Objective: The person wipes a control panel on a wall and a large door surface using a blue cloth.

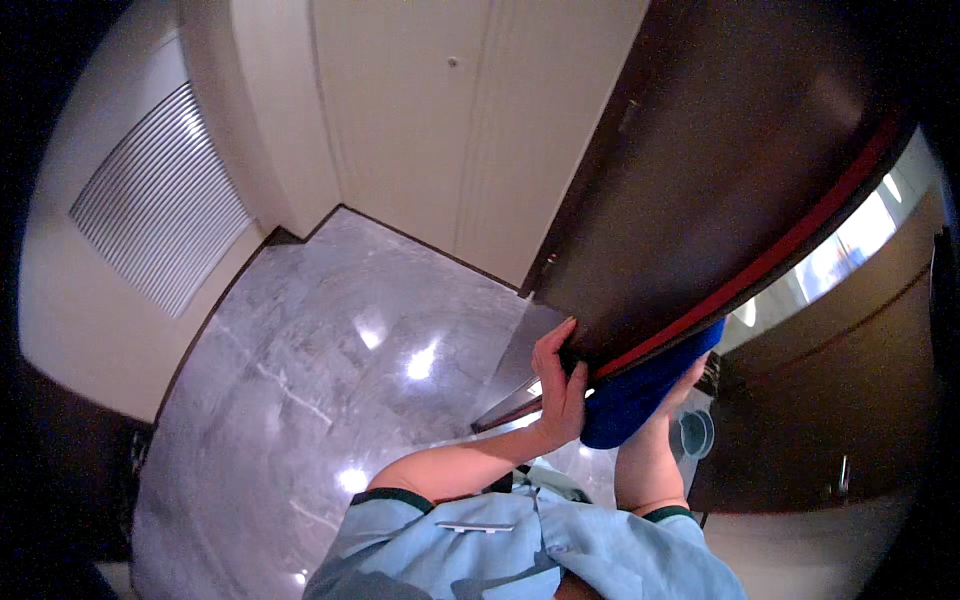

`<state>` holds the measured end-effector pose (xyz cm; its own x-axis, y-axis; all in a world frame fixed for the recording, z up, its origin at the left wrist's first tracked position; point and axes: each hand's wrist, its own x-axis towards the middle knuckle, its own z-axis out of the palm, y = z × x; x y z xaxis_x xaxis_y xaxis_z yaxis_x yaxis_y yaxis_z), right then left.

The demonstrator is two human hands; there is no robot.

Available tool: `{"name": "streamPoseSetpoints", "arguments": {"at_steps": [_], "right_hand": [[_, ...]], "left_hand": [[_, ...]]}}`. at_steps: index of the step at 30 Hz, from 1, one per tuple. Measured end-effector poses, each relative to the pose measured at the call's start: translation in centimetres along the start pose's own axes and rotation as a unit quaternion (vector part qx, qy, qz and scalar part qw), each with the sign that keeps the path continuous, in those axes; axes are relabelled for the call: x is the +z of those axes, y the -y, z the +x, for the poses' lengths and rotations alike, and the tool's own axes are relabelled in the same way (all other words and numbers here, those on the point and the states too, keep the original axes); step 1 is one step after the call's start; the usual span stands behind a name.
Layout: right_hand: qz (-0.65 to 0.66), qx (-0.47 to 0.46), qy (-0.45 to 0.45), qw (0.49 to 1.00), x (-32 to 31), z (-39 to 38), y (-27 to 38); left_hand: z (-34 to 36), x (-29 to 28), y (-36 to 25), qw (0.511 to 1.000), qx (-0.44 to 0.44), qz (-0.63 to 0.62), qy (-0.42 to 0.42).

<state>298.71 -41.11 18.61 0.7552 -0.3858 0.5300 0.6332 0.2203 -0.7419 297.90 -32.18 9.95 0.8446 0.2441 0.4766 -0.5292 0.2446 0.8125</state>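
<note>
A dark brown door (690,180) with a red strip along its edge stands ajar in front of me. My left hand (563,388) is at the door's near edge, its fingers bent around it beside a small dark part that I cannot make out. On the door's right-hand side, a blue cloth (635,398) lies against the edge. My right hand (688,385) holds that cloth from behind; most of its fingers are hidden by the cloth.
Grey marbled floor (300,390) with light reflections spreads to the left. Beige wall panels (400,120) and a slatted vent (165,200) border it. Past the door, a translucent bucket (697,433) stands near a brown panel (800,410) with a metal handle (843,475).
</note>
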Motion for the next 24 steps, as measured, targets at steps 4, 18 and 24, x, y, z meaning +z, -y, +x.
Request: {"name": "streamPoseSetpoints", "arguments": {"at_steps": [4,18,24], "right_hand": [[-0.059,-0.074,-0.032,0.995,2.4,2.4,3.0],[-0.010,0.264,-0.051,0.963,-7.1,-6.7,-11.0],[-0.448,0.155,-0.010,0.880,-9.4,-12.4,-24.2]], "left_hand": [[1.0,-1.2,0.2,0.998,0.043,0.040,0.032],[-0.5,-3.5,1.1,0.980,0.084,0.066,0.170],[-4.1,-8.8,6.5,0.956,0.044,0.198,0.213]]}}
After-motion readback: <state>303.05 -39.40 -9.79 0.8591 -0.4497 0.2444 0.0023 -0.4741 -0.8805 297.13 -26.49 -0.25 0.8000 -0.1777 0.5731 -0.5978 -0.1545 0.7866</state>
